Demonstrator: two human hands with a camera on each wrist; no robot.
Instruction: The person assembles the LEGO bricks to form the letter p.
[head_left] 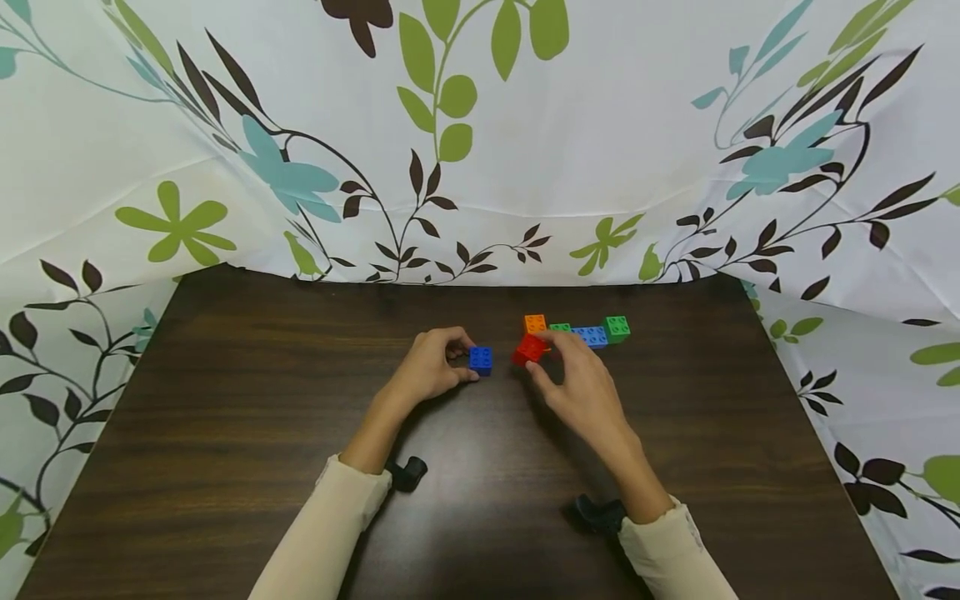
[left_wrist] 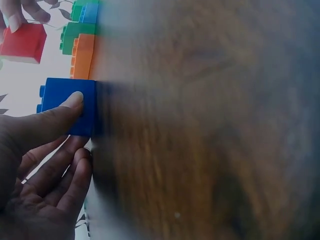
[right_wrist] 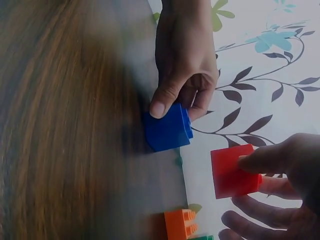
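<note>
Pinching the red brick (head_left: 529, 351) with the right hand (head_left: 585, 387), up off the worktop (head_left: 225, 417), just right of the blue brick (head_left: 480, 361). Pinching the blue brick with the left hand (head_left: 429, 367), toward the worktop's far edge.

The left hand (head_left: 432, 367) has a blue brick (head_left: 480, 361), the right hand (head_left: 588, 393) a red brick (head_left: 528, 351), with an orange brick (head_left: 535, 322), green bricks (head_left: 617, 328) and a paler blue brick (head_left: 590, 337) beyond it, cream sleeves (head_left: 324, 525) behind both, a streaky dark-brown table (head_left: 247, 400) below, and ahead a white cloth (head_left: 630, 125) patterned with green, teal and brown leaves.
</note>
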